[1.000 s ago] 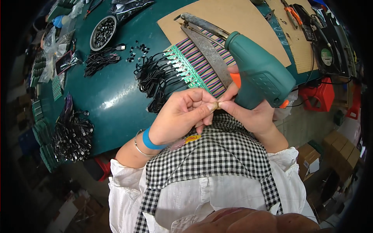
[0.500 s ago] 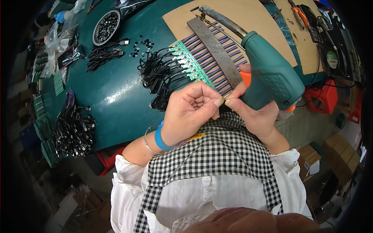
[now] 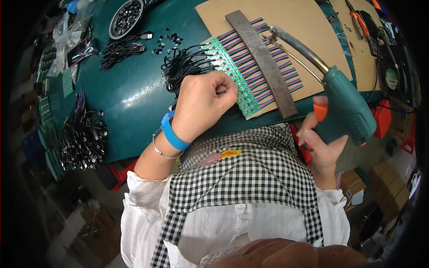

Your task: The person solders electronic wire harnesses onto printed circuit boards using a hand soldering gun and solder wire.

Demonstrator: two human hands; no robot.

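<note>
My right hand (image 3: pixel 322 149) holds a green soldering gun (image 3: pixel 351 109) out to the right, a finger by its orange trigger and the thumb raised off the body. The gun's metal tip and thin feed tube point up and left over a tan board. My left hand (image 3: pixel 199 100) is closed in a pinch at the lower left edge of a row of green circuit boards (image 3: pixel 232 73); what its fingers hold, if anything, is hidden. Black cables (image 3: pixel 178 67) run off the boards' left side, and coloured ribbon wires (image 3: pixel 279 60) off the right, beneath a flat metal bar (image 3: pixel 261 64).
The tan board (image 3: pixel 308 31) lies under the wires on the green table (image 3: pixel 134 98). A bowl of small black parts (image 3: pixel 126 20), loose black pieces (image 3: pixel 167 42) and cable bundles (image 3: pixel 85 138) sit to the left. Pliers (image 3: pixel 357 20) lie at the far right.
My hands were together at the table's near edge and are now apart. The right moved right with the soldering gun; the left moved up and left to the boards.
</note>
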